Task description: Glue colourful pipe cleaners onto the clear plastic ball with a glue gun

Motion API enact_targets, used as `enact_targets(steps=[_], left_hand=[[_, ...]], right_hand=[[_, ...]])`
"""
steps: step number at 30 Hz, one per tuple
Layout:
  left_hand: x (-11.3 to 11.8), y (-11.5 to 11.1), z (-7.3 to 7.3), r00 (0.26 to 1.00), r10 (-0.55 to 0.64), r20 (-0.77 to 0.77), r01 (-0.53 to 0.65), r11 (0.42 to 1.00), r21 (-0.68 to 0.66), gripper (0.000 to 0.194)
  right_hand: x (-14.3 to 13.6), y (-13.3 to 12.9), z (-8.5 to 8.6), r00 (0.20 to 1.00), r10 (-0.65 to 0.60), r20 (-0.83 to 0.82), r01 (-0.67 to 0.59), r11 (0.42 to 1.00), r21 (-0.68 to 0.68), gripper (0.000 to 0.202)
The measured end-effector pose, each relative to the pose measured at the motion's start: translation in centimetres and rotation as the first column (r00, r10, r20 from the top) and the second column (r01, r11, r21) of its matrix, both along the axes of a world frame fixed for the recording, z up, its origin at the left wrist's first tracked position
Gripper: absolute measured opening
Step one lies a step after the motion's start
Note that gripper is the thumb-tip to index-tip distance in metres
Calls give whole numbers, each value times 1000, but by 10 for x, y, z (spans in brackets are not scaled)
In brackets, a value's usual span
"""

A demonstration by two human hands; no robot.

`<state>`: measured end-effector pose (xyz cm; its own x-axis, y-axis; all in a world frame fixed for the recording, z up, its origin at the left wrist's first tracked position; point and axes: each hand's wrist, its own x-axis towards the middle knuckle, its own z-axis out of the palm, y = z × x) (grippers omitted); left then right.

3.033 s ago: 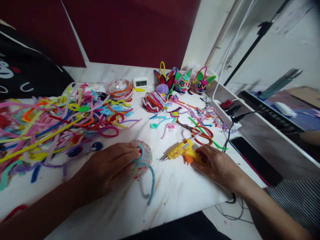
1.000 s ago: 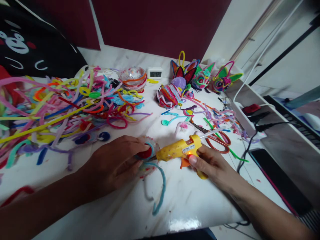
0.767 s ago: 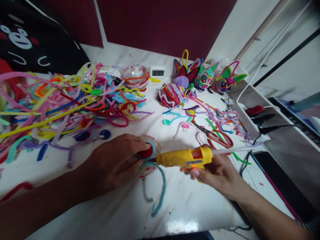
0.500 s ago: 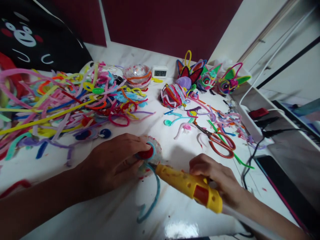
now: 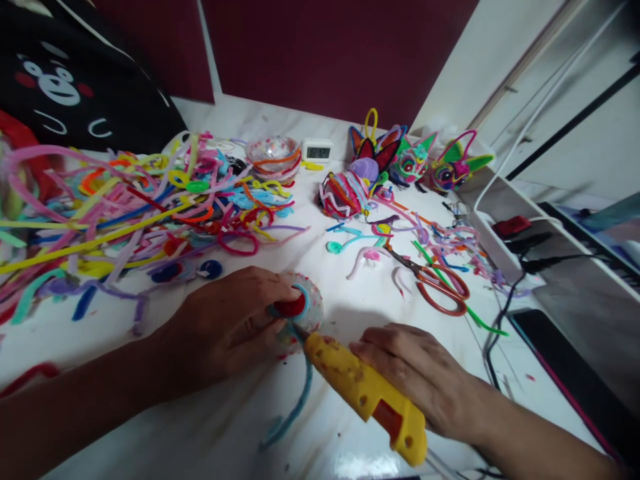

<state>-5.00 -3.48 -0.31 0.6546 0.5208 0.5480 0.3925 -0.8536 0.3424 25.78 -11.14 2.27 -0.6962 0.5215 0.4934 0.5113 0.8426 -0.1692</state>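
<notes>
My left hand [image 5: 235, 327] is closed on a clear, speckled plastic ball [image 5: 314, 303], its fingers pressing a red disc [image 5: 293, 305] ringed in light blue against it. From that ring a blue pipe cleaner [image 5: 301, 400] trails down over the table. In my right hand [image 5: 410, 367] is a yellow glue gun [image 5: 363, 387], gripped along its body. Its dark nozzle points at the blue pipe cleaner beside the ring; whether it touches cannot be made out. My left fingers hide part of the ball.
A heap of coloured pipe cleaners [image 5: 150, 207] spreads across the left. Orange-handled scissors [image 5: 440, 287] lie to the right, with a phone [image 5: 560, 380] beyond. Behind stand a striped wrapped ball [image 5: 345, 195], finished animal heads [image 5: 413, 160], a clear bowl [image 5: 275, 157] and a small clock [image 5: 317, 150].
The glue gun has tilted more steeply, its rear end swinging down and left. My right hand has shifted slightly left with its fingers straighter. The pipe cleaner's loose end has moved left.
</notes>
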Motion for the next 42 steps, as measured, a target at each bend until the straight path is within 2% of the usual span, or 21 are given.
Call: enact_targets(steps=[8, 18, 28, 36, 42], left_hand=[[0, 1, 2, 1000, -2, -8, 2, 1000, -7, 25], [1, 0, 2, 1000, 23, 14, -23, 1000, 17, 27], [2, 2, 3, 1000, -24, 13, 24, 1000, 19, 24], [2, 2, 3, 1000, -15, 14, 15, 1000, 22, 24], [3, 3, 5, 1000, -15, 6, 14, 999, 36, 22]], right_hand=[[1, 0, -5, 999, 50, 16, -51, 998, 24, 42], [2, -3, -3, 1000, 12, 18, -12, 1000, 23, 44], [3, -6, -2, 998, -53, 40, 50, 996, 76, 41], [3, -7, -1, 996, -77, 51, 72, 993, 91, 39], [4, -7, -2, 995, -86, 42, 84, 995, 56, 37]])
